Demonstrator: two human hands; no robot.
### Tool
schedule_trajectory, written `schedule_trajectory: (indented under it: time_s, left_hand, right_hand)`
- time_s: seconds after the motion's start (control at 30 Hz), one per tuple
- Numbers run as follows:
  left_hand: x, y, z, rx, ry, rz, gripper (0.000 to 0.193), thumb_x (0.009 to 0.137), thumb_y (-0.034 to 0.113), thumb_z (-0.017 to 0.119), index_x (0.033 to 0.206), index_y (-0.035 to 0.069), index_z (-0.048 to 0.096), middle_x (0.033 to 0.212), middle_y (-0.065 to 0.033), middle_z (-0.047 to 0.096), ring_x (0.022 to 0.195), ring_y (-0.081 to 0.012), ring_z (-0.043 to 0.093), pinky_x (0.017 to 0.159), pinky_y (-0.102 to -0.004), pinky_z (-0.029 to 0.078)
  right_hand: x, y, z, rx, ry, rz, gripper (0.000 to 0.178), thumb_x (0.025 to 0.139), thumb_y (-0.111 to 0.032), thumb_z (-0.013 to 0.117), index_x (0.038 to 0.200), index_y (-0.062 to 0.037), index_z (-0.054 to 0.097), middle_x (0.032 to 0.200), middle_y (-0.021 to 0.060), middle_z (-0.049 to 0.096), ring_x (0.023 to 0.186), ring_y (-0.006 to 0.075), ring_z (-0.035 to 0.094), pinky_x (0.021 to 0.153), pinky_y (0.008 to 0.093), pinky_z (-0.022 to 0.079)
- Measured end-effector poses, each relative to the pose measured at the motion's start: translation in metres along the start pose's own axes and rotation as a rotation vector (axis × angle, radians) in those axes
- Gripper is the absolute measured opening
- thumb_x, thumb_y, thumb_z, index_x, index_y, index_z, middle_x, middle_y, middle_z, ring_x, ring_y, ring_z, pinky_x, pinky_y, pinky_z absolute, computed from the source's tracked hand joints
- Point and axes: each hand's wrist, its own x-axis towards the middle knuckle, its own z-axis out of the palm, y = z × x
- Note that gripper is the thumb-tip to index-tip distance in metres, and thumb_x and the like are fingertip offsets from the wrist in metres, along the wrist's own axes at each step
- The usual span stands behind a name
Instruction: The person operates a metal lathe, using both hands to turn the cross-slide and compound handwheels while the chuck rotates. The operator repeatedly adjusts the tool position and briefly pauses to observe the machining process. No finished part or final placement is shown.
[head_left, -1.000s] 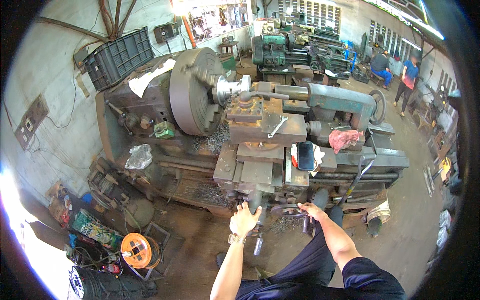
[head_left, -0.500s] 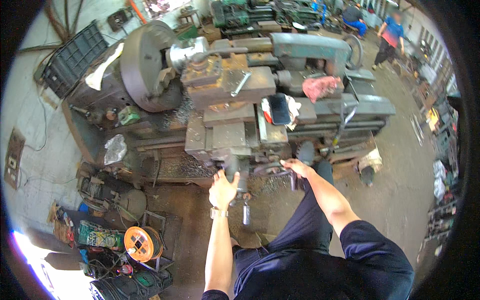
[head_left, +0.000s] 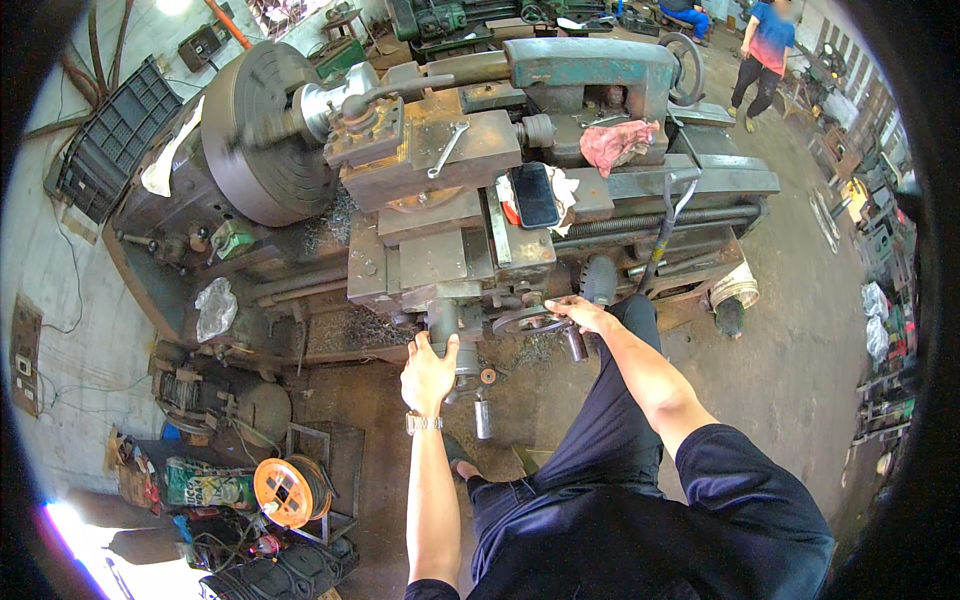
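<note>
I stand at a large metal lathe. My left hand is closed around the near end of the cross-slide crank, thumb on its right side. The crank's silver grip hangs just right of that hand. My right hand is closed on the rim of the carriage handwheel, whose dark grip points down below my fingers. At the far left the big round chuck has blurred jaws, next to a shiny round metal part by the tool post.
On the lathe lie a wrench, a phone on a cloth, and a red rag. A bent bar stands at the right. An orange cable reel sits lower left. A person stands beyond the lathe, at the far right.
The view has shifted, so the lathe appears farther left and slightly higher. The chuck's jaws have turned to another position. Both hands keep their holds.
</note>
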Motion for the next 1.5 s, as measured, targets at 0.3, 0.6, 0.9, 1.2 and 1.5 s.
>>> schedule_trajectory:
  time_s: [0.3,0.6,0.9,1.2,1.5]
  left_hand:
    - [0.000,-0.001,0.001,-0.009,-0.005,0.004,0.065,0.094,0.058,0.058,0.131,0.004,0.054,0.125,-0.0223,0.064,0.106,-0.0438,0.067,0.089,-0.0521,0.054]
    - [-0.002,-0.001,-0.001,-0.010,-0.008,0.007,0.066,0.095,0.059,0.057,0.131,0.004,0.054,0.125,-0.0221,0.063,0.107,-0.0446,0.066,0.089,-0.0524,0.054]
    - [-0.003,0.001,-0.002,-0.003,-0.013,-0.010,0.067,0.095,0.059,0.057,0.134,0.004,0.052,0.127,-0.0226,0.062,0.107,-0.0448,0.066,0.090,-0.0520,0.055]
    - [0.000,-0.002,0.001,-0.014,-0.009,0.007,0.067,0.094,0.058,0.058,0.133,0.003,0.053,0.126,-0.0236,0.062,0.107,-0.0455,0.066,0.091,-0.0518,0.054]
    - [0.000,0.000,0.000,-0.023,-0.019,-0.009,0.067,0.095,0.058,0.058,0.132,0.003,0.054,0.125,-0.0237,0.063,0.106,-0.0449,0.067,0.090,-0.0523,0.054]
  right_hand:
    - [-0.024,0.010,0.028,0.414,0.201,0.215,0.116,0.073,-0.083,0.068,0.161,-0.0267,0.019,0.166,0.0142,0.024,0.151,0.0449,0.021,0.106,0.0817,0.022]
    - [-0.035,0.009,0.030,0.577,0.108,0.254,0.126,0.067,-0.087,0.069,0.161,-0.0412,-0.002,0.172,0.0096,-0.002,0.153,0.0514,-0.001,0.103,0.0884,0.011]
    - [-0.030,0.015,0.037,0.649,0.180,0.195,0.110,0.075,-0.080,0.069,0.160,-0.0401,0.012,0.171,0.0097,0.005,0.151,0.0545,0.006,0.101,0.0888,0.013]
    - [-0.042,0.008,0.048,0.629,0.408,0.055,0.101,0.071,-0.071,0.081,0.151,-0.0232,0.043,0.153,0.0163,0.046,0.137,0.0438,0.044,0.099,0.0780,0.033]
    - [-0.024,0.023,0.050,0.695,0.421,0.022,0.103,0.075,-0.065,0.083,0.154,-0.0137,0.041,0.149,0.0185,0.050,0.132,0.0345,0.051,0.097,0.0635,0.043]
